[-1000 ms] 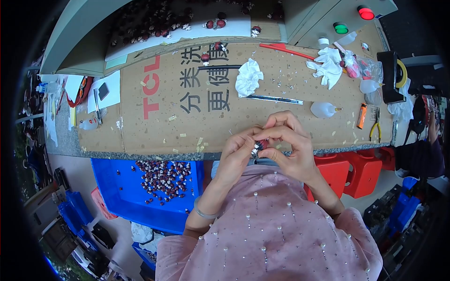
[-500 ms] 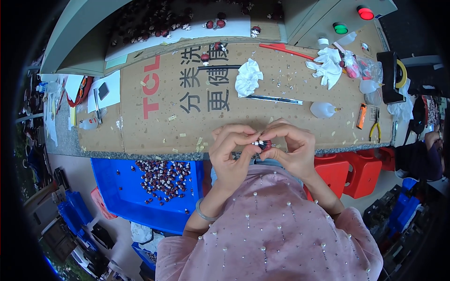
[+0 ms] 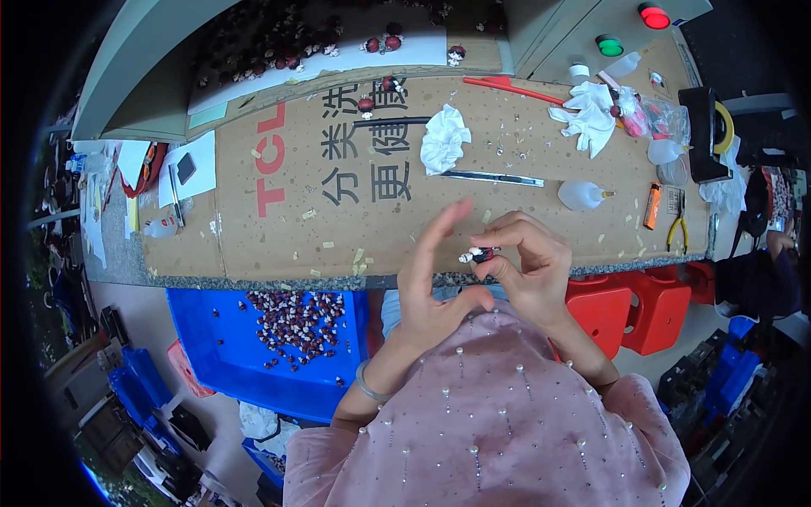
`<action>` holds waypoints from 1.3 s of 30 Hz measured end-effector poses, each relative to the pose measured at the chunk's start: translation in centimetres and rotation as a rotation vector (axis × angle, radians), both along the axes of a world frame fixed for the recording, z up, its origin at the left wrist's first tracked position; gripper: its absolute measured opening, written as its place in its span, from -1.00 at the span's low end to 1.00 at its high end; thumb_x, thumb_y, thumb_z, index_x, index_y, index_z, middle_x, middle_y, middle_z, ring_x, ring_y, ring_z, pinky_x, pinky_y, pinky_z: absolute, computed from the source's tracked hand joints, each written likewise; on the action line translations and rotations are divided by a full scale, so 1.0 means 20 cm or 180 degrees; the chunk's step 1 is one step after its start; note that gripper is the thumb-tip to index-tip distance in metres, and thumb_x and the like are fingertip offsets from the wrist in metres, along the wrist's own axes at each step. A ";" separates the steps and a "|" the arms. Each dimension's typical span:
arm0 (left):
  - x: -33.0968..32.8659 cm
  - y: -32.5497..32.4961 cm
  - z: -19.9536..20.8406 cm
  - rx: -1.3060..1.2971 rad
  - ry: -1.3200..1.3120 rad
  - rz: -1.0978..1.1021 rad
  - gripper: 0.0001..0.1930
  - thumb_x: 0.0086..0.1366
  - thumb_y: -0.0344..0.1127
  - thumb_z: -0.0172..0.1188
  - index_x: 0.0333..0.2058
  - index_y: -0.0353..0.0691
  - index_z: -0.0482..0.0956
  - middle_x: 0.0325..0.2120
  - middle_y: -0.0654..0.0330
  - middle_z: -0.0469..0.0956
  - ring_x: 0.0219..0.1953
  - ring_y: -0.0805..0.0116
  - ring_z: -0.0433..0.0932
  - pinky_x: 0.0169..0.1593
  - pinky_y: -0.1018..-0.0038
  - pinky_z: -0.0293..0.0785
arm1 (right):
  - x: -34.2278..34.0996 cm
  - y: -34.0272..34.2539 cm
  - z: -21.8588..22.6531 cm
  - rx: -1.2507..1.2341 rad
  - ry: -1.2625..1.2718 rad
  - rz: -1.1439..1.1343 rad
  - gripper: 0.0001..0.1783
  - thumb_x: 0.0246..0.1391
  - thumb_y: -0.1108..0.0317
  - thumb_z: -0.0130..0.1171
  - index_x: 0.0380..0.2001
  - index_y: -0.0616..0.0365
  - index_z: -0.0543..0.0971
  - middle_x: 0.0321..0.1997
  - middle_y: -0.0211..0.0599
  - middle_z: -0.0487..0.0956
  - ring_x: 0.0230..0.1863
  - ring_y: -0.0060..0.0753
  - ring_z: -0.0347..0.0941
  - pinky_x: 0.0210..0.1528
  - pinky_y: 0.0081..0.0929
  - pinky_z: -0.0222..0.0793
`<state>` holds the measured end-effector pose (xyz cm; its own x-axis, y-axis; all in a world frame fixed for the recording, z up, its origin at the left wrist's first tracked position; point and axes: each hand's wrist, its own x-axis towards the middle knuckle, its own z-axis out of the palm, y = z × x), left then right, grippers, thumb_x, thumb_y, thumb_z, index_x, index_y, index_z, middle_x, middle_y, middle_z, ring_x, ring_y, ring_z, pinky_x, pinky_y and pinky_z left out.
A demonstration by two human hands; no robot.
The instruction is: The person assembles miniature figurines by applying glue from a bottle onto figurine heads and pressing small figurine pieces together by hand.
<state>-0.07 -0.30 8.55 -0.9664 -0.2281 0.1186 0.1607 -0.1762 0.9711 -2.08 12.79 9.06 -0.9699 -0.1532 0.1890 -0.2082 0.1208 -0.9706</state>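
Note:
A small figurine (image 3: pixel 481 253), dark red and black with a white end, is pinched between the thumb and fingers of my right hand (image 3: pixel 534 258), just above the table's front edge. Its white end points left. Beside it, my left hand (image 3: pixel 431 283) holds nothing, the thumb and fingers spread wide apart. Two similar figurines, one a red-headed figurine (image 3: pixel 366 106), lie farther back on the cardboard-covered table (image 3: pixel 279 241). Many more such figurines (image 3: pixel 300 325) are heaped in a blue bin (image 3: pixel 245 393) below the table at my left.
A crumpled white tissue (image 3: pixel 445 139), a craft knife (image 3: pixel 494 178) and a squeeze bottle (image 3: pixel 583 195) lie beyond my hands. At the right are an orange lighter (image 3: pixel 652 206), yellow-handled pliers (image 3: pixel 678 224) and a tape dispenser (image 3: pixel 708 139). Red stools (image 3: pixel 655 313) stand under the table edge.
My left hand has let go of the figurine and opened, its fingers spreading away to the left. My right hand keeps hold of the figurine in nearly the same place.

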 end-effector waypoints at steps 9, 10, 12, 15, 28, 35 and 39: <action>0.04 -0.02 -0.09 -0.0746 0.0389 -0.0306 -0.61 -0.02 -0.50 0.28 -0.14 -0.41 0.52 -0.17 -0.02 0.58 -0.16 0.17 0.55 -0.10 0.44 0.45 | 0.03 -0.04 -0.02 -0.0272 0.0068 0.0001 -0.80 -0.30 0.69 0.21 -0.47 0.33 0.56 -0.48 -0.22 0.54 -0.41 -0.37 0.48 -0.34 -0.54 0.35; 0.04 -0.02 -0.08 -0.0771 0.0441 -0.0250 -0.64 0.01 -0.50 0.26 -0.15 -0.41 0.52 -0.19 -0.02 0.58 -0.20 0.18 0.56 -0.12 0.45 0.46 | 0.03 -0.04 -0.02 -0.0306 0.0081 -0.0029 -0.80 -0.31 0.70 0.21 -0.47 0.33 0.56 -0.49 -0.22 0.53 -0.41 -0.36 0.47 -0.33 -0.54 0.35; 0.04 -0.01 -0.08 -0.0794 0.0489 -0.0198 -0.67 0.04 -0.51 0.24 -0.16 -0.42 0.53 -0.21 -0.02 0.59 -0.24 0.18 0.56 -0.15 0.45 0.46 | 0.04 -0.04 -0.02 -0.0340 0.0090 -0.0063 -0.79 -0.31 0.71 0.20 -0.47 0.33 0.56 -0.49 -0.22 0.52 -0.41 -0.36 0.47 -0.33 -0.54 0.35; 0.04 0.00 -0.07 -0.0810 0.0569 -0.0112 -0.72 0.10 -0.47 0.21 -0.18 -0.42 0.53 -0.26 -0.01 0.61 -0.27 0.19 0.56 -0.17 0.45 0.47 | 0.04 -0.05 -0.02 -0.0372 0.0121 -0.0104 -0.78 -0.33 0.73 0.18 -0.47 0.34 0.56 -0.49 -0.21 0.51 -0.41 -0.36 0.47 -0.33 -0.54 0.35; 0.02 0.00 -0.04 -0.0727 0.0208 -0.0285 -0.61 0.05 -0.41 0.31 -0.11 -0.37 0.52 -0.18 0.03 0.58 -0.20 0.22 0.57 -0.10 0.44 0.45 | 0.05 -0.03 -0.07 -0.2339 -0.1553 0.0099 -0.76 -0.11 0.61 0.22 -0.28 0.24 0.56 -0.31 -0.31 0.50 -0.27 -0.44 0.43 -0.16 -0.58 0.32; 0.03 0.02 -0.06 -0.1052 -0.0076 -0.0213 -0.50 -0.07 -0.43 0.40 -0.08 -0.30 0.52 -0.18 0.07 0.57 -0.16 0.21 0.56 -0.10 0.42 0.47 | 0.03 -0.01 -0.16 -0.4490 -0.2882 0.0757 -0.71 -0.01 0.35 0.24 -0.21 0.25 0.53 -0.24 -0.32 0.52 -0.27 -0.42 0.32 -0.15 -0.53 0.28; 0.03 0.02 -0.07 -0.1189 -0.0020 -0.0111 -0.50 -0.09 -0.44 0.41 -0.09 -0.29 0.53 -0.22 0.08 0.58 -0.18 0.19 0.56 -0.10 0.41 0.45 | 0.03 -0.01 -0.18 -0.4633 -0.3037 0.0702 -0.73 0.01 0.36 0.22 -0.21 0.24 0.53 -0.25 -0.31 0.54 -0.26 -0.42 0.32 -0.11 -0.51 0.26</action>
<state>0.51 0.18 7.18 -0.9738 -0.1372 0.1814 0.1547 0.1853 0.9704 -1.40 12.58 5.43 -0.7998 -0.5242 -0.2926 0.5568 -0.8299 -0.0351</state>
